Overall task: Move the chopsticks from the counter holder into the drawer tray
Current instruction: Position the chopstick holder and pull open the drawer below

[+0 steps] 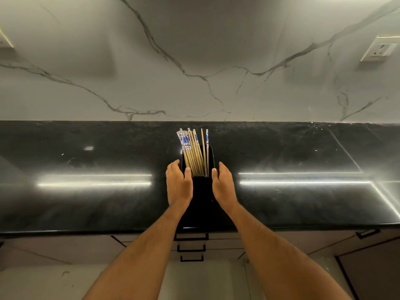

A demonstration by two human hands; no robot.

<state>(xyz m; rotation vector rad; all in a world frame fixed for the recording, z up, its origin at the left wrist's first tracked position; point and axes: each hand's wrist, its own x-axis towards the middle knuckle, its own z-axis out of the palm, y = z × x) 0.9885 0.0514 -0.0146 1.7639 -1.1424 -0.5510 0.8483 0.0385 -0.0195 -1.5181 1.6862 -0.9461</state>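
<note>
A black rectangular chopstick holder (201,198) stands on the glossy black counter (86,202), near its middle. Several bamboo chopsticks (192,150) with blue-and-white patterned tops lean in it, most bunched to the left and two upright at the right. My left hand (178,185) clasps the holder's left side, thumb on the front rim beside the chopsticks. My right hand (223,187) clasps the right side the same way, thumb at the rim. Neither hand touches the chopstick tops. No drawer tray is in sight.
Below the counter edge, right under the holder, is a stack of three drawers with black handles (191,249), all closed. A marble wall rises behind the counter, with a socket (378,49) at the right. Another cabinet handle (368,233) shows far right.
</note>
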